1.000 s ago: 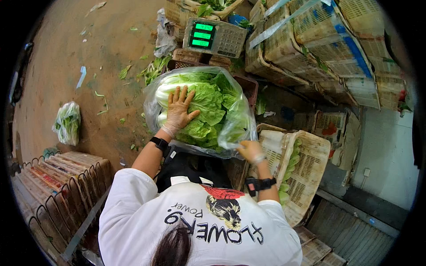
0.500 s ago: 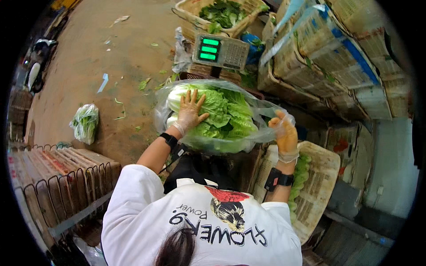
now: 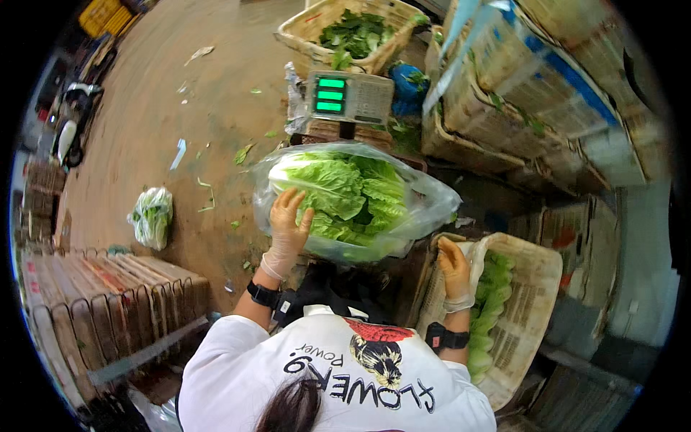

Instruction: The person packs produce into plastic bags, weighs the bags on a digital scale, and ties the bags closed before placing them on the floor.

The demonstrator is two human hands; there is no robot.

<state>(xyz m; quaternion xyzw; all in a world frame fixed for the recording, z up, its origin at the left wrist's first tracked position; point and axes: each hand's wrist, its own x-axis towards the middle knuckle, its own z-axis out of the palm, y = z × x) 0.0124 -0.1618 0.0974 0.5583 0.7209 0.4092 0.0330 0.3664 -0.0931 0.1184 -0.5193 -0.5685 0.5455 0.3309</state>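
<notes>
A clear plastic bag (image 3: 432, 205) of leafy cabbage heads (image 3: 338, 191) lies below the lit scale (image 3: 350, 97). My left hand (image 3: 290, 223), in a thin glove, is at the bag's lower left, fingers apart and slightly curved beside the cabbage. My right hand (image 3: 453, 270), also gloved, is at the near rim of a pale plastic crate (image 3: 533, 317) to the right, fingers loosely bent, with nothing visible in them. That crate holds a row of pale green heads (image 3: 489, 288).
A smaller bagged bunch (image 3: 150, 218) lies on the floor (image 3: 201, 129) at left. A crate of greens (image 3: 302, 29) stands behind the scale, stacked crates (image 3: 533, 86) at upper right, more crates (image 3: 115, 317) at lower left and a scooter (image 3: 70, 137) at far left.
My right hand has let go of the plastic bag and moved down to the crate at right. My left hand has slid back from atop the cabbage to the bag's lower left.
</notes>
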